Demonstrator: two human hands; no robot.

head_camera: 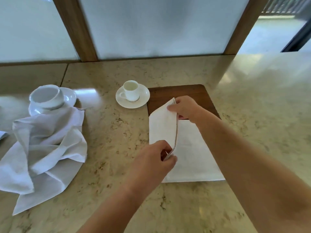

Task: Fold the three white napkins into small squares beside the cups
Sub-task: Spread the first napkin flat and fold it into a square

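A white napkin lies on the marble counter, partly over a dark wooden board. Its left flap is lifted and stands up over the flat part. My right hand pinches the flap's far corner. My left hand pinches its near corner. A small white cup stands on a saucer just left of the board. At the far left a crumpled heap of white napkin cloth lies in front of a larger white cup on its saucer.
The marble counter runs wide to the right and toward me. Frosted glass panels in wooden frames close off the far side. A bit of white cloth shows at the left edge.
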